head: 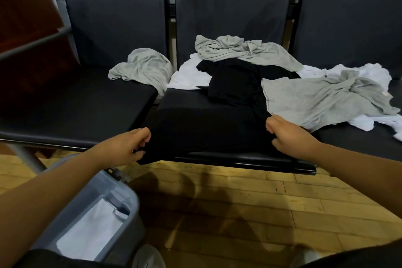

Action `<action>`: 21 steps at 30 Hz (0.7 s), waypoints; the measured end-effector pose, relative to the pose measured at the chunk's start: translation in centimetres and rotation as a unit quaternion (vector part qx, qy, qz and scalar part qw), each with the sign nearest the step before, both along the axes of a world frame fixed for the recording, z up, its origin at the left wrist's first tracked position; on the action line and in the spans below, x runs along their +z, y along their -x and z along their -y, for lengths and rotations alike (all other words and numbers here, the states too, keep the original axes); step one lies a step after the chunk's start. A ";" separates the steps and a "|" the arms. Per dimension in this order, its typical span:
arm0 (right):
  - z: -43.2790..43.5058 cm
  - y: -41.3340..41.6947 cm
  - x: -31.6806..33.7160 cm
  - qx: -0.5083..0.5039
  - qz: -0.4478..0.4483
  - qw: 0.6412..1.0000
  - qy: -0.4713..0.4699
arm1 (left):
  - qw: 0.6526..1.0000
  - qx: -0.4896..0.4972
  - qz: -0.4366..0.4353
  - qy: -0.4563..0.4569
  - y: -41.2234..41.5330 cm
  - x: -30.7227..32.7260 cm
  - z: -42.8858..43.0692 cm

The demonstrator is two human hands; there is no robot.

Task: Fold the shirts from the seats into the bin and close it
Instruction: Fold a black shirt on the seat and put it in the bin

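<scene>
Two hands: left hand (128, 146) and right hand (289, 137), fingers pinching opposite edges of black shirt (206, 132), stretched flat between them, likely for folding; bin (87, 191) below left fingers.

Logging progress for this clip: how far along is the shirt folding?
Done: one white garment lies in the bin. In hand: left hand and right hand grip a black shirt on the middle seat. Left: grey shirts, white shirts, second black shirt; bin open.
</scene>
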State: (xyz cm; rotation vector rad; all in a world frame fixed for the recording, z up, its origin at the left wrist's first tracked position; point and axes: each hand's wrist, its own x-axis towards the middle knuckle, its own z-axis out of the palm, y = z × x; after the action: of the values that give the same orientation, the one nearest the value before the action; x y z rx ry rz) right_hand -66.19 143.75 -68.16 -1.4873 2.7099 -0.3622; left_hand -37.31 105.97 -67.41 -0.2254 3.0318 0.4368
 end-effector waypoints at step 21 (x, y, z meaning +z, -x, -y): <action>0.6 0.4 1.2 0.047 -0.136 0.988 0.062 | 0.973 -0.069 -0.137 0.170 0.5 -1.5 0.3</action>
State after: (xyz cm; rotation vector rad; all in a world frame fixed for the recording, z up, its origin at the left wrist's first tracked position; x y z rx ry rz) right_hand -66.60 143.11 -66.95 -1.8163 2.8513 -0.3526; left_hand -37.79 105.69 -68.89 0.0356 3.3486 -0.0730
